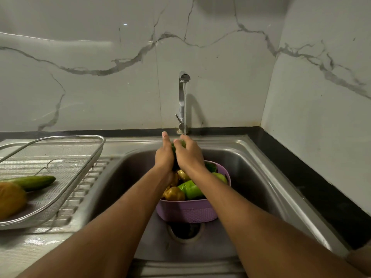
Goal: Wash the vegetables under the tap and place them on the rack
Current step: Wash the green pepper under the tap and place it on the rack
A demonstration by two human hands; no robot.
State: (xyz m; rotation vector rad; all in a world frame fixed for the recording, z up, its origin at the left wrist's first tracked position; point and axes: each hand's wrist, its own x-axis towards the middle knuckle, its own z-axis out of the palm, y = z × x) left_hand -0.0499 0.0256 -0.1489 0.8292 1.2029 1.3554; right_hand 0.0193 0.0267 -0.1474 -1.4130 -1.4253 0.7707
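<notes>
Against a marble-veined wall, a stainless steel sink fills the centre of the head view, its ribbed drainboard extending to the left. On the drainboard sits a wire-mesh rack, holding a green cucumber and, touching it at the near end, a yellow-brown vegetable cut off by the frame edge. Inside the basin, above the drain opening, stands a purple colander containing further vegetables: a light green pepper, a brownish potato and others partly hidden by the forearms. Behind the basin rises a chrome tap, from which a stream of water falls. Directly under the stream, both hands hold a dark green vegetable, only a sliver of which shows between them. The left hand cups it from the left with the fingers extended upward along it; the right hand curls over it from the right, fingers wrapped round its top.
</notes>
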